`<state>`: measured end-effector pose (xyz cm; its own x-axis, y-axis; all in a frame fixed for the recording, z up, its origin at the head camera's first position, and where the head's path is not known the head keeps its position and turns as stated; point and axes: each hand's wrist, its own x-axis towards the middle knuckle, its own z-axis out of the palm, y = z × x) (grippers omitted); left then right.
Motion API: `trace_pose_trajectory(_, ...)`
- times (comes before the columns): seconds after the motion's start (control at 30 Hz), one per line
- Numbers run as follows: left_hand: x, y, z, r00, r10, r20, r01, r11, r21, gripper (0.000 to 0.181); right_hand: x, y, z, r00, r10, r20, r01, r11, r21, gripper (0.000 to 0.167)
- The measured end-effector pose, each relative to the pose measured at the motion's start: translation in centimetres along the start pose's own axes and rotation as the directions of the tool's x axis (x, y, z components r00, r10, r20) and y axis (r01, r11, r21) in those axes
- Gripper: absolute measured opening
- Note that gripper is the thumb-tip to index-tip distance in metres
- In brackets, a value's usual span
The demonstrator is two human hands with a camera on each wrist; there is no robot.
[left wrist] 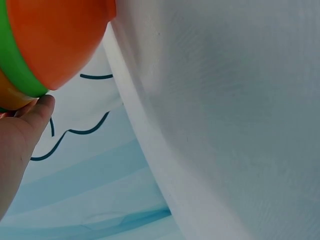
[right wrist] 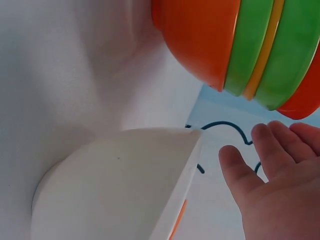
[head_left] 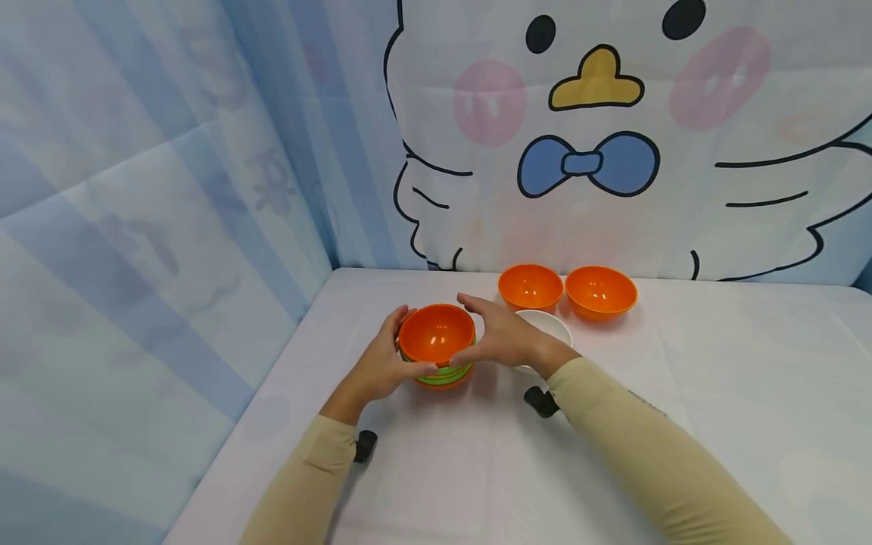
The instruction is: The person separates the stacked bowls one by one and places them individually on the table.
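Observation:
A stack of nested bowls (head_left: 443, 376) in orange, green and yellow-orange stands on the table, with an orange bowl (head_left: 437, 333) on top. At its left side my left hand (head_left: 381, 365) holds the stack, thumb at the front and fingers round the side; a fingertip touches a green rim in the left wrist view. My right hand (head_left: 507, 337) is on the stack's other side, fingers spread. A gap shows between those fingers (right wrist: 270, 155) and the bowls in the right wrist view; whether the thumb touches is unclear. The right forearm partly hides a white bowl (head_left: 550, 324).
Two more orange bowls, a left one (head_left: 531, 286) and a right one (head_left: 601, 294), stand side by side near the table's back edge. Behind the table (head_left: 436, 469) hangs a printed cloth (head_left: 586, 227); another blue-white cloth (head_left: 150, 303) hangs along the left.

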<state>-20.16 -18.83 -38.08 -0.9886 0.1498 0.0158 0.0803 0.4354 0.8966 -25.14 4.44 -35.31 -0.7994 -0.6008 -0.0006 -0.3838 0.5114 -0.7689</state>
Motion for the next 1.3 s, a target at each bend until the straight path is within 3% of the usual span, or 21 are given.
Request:
trace_pose_trajectory(0.5, -0.1, -0.2, 0.0, 1.0, 0.011, -0.005, -0.011, 1.0, 0.012, 0.11, 0.6, 0.2, 0.7, 0.999, 0.017, 0.036, -0.019, 0.999, 0.05, 0.105)
trace_pose_trajectory(1.3, 0.0, -0.2, -0.2, 1.0, 0.017, -0.005, -0.016, 1.0, 0.005, 0.111, 0.3, 0.2, 1.6, 0.999, 0.002, -0.05, 0.0, 0.999, 0.054, 0.099)
